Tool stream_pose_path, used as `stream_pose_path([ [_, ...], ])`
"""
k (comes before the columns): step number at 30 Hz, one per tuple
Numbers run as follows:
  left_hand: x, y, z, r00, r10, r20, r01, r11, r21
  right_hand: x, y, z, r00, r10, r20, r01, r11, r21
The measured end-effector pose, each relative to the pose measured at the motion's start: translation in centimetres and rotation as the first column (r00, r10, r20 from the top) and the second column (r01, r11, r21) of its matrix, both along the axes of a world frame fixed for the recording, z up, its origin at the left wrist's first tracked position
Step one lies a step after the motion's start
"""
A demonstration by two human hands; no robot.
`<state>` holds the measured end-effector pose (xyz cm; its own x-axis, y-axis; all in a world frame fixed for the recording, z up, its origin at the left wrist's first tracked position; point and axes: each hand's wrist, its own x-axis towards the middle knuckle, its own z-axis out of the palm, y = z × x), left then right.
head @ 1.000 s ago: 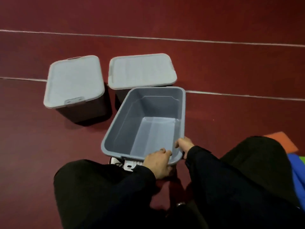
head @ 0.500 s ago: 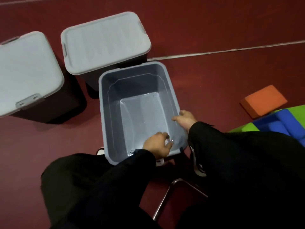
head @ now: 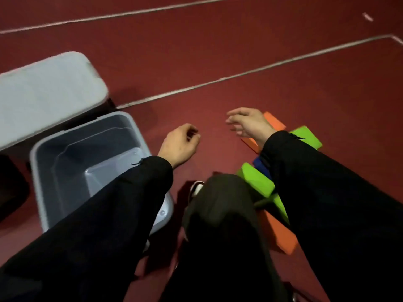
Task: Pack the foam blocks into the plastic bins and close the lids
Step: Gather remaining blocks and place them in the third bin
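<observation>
Beneath the right grip (head: 248,123), spread and empty, lies an orange foam block (head: 273,123).

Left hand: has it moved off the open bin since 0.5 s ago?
Yes. The left hand was holding the open bin's near rim; now it hangs over the floor to the bin's right, holding nothing.

Open bin (head: 43,162) left, lidded bin (head: 48,92) behind it; foam blocks (head: 257,179) right.
</observation>
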<state>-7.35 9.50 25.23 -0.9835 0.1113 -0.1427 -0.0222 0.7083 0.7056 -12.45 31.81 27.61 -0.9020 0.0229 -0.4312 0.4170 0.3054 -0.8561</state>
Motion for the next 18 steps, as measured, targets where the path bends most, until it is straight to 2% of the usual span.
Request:
stream_pose_path([
  [2,-0.3,3.6,-1.6,0.993,-0.113,0.042,0.112,0.993,0.022,1.2,5.2,-2.7,0.985,-0.170,0.037,0.169,0.985,0.020],
  [5,-0.7,7.9,-4.8,0.960,-0.238,0.145,0.234,0.971,0.042,4.0,12.2,-8.0,0.935,-0.352,0.045,0.339,0.925,0.171],
  [7,-1.5,10.0,-7.0,0.926,-0.312,0.214,0.308,0.950,0.051,6.1,15.9,-12.3,0.922,-0.384,0.056,0.349,0.884,0.312],
  [10,-2.5,12.1,-10.3,0.843,-0.449,0.297,0.470,0.883,0.002,9.6,18.0,-17.1,0.954,-0.261,0.145,0.165,0.865,0.473],
  [12,-3.5,13.5,-12.3,0.769,-0.552,0.324,0.607,0.788,-0.098,12.4,17.5,-17.9,0.981,-0.171,0.087,0.087,0.801,0.592],
  [14,-4.7,15.0,-14.5,0.691,-0.665,0.283,0.721,0.665,-0.197,15.2,17.5,-18.7,0.987,-0.158,-0.031,0.129,0.658,0.742],
  [16,-5.3,16.6,-17.0,0.579,-0.779,0.241,0.805,0.500,-0.319,17.8,17.5,-19.1,0.986,-0.141,-0.086,0.146,0.505,0.850],
  [18,-4.8,17.8,-19.0,0.445,-0.842,0.304,0.834,0.266,-0.484,20.1,17.4,-20.0,0.988,-0.133,-0.080,0.129,0.419,0.899],
])
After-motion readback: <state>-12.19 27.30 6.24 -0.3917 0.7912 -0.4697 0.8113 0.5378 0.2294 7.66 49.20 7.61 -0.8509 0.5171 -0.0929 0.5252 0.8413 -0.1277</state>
